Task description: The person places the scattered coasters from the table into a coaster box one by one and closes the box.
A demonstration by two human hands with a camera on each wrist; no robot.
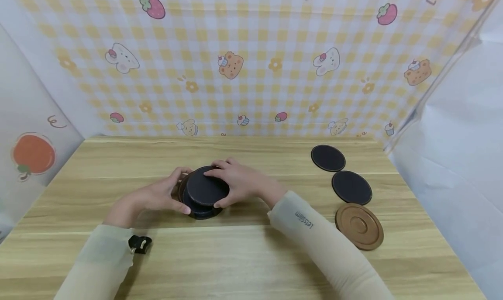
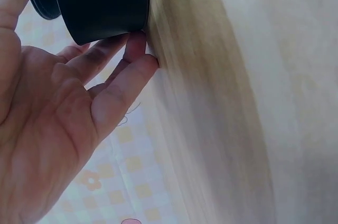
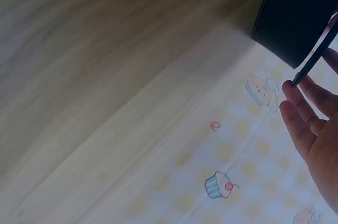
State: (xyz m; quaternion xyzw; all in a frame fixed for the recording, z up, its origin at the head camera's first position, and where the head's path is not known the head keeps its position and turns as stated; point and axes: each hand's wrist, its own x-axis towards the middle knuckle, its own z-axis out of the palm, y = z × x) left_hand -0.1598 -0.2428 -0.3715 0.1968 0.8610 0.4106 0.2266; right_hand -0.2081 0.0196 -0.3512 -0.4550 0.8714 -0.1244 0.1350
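Note:
A round black coaster [image 1: 206, 188] with a stitched edge is tilted over the mouth of a black round coaster holder [image 1: 201, 214]. My right hand [image 1: 242, 181] grips that coaster by its rim, thumb at the front and fingers at the back. Around the left side of the holder, my left hand [image 1: 159, 195] spreads its thumb and fingers and steadies it. The left wrist view shows the fingertips against the holder's smooth wall [image 2: 105, 10]. In the right wrist view the coaster's thin edge [image 3: 317, 57] sits between the fingers, next to the holder. The holder's inside is mostly hidden.
Two black coasters [image 1: 328, 157] [image 1: 351, 187] lie in a row on the right of the wooden table [image 1: 251, 260]. Nearer the front lies a brown round lid [image 1: 359, 226] with a raised ring. A checked cloth [image 1: 251, 90] hangs behind the table.

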